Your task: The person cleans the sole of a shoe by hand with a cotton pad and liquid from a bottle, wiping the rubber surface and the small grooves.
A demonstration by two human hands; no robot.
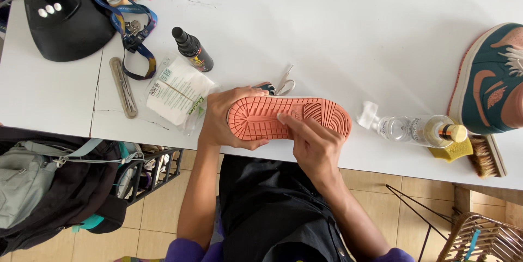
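A sneaker (pixel 305 113) lies sole-up near the front edge of the white table (pixel 338 33), showing a salmon-pink ribbed outsole. My left hand (pixel 220 120) wraps around its heel end and grips it. My right hand (pixel 313 145) rests on the sole from the near side, its fingers pressed on the middle of the tread. Whether anything is under those fingers is hidden. The matching teal and orange sneaker (pixel 490 79) stands at the table's right edge.
A small pair of scissors (pixel 284 83) lies just behind the shoe. A clear bottle (pixel 414 129), a yellow sponge (pixel 451 150) and a brush (pixel 486 155) sit to the right. A dark spray bottle (pixel 192 50), a packet of wipes (pixel 177 94), a lanyard (pixel 132 33) and a black stand (pixel 60 14) are at the left.
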